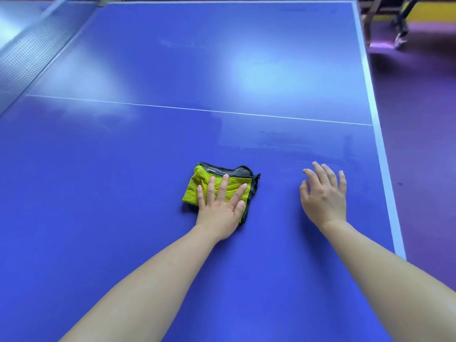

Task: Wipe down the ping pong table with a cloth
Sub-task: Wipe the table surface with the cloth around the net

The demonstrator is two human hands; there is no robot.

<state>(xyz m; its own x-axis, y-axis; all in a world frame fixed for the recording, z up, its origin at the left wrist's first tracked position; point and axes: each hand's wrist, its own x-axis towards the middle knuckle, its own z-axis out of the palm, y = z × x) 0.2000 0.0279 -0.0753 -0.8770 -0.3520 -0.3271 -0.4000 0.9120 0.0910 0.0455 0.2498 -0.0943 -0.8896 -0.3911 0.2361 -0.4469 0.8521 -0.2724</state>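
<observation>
Blue table [98,169] fills the view, with its net [29,55] at far left, a white line [197,109] across the middle and purple floor [419,119] to the right. The cloth [192,188], folded, yellow with a grey edge, lies flat on the near half, just left of centre.

Progress: I judge the wipe to be partly done. The surface around and left of the cloth reads as an even, deep blue. A paler, streaked patch [283,141] lies beyond the right hand, and the half past the line looks hazy, though glare may account for that. Both areas seem left to do.

Hands: my left hand [219,213] presses the cloth with straight, spread fingers, palm down. My right hand [323,196] is loose and holds nothing. I cannot tell whether it touches the table.
</observation>
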